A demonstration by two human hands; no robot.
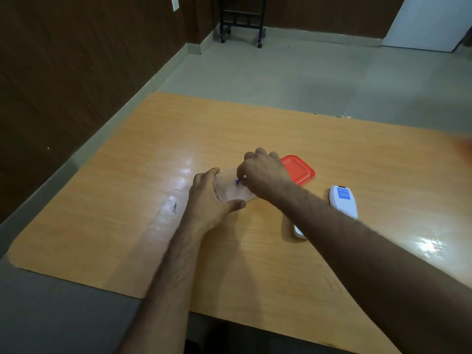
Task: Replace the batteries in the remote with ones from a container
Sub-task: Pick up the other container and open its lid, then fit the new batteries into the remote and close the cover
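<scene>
A small clear plastic container (231, 191) stands near the middle of the wooden table (255, 139). My left hand (209, 198) clasps its left side, thumb along the near wall. My right hand (263, 173) reaches into it from above, and its fingertips pinch a small blue battery (239, 180). The container's red lid (298, 169) lies flat just to the right, behind my right hand. The white remote (343, 201) rests face down further right, a blue label on its back. A small white piece (299, 231), perhaps the battery cover, shows below my right forearm.
A dark smudge (175, 206) marks the table to the left of the container. Beyond the table lies a tiled floor, with a black wheeled rack (241, 21) by the far wall and a white panel (429, 21) at the far right.
</scene>
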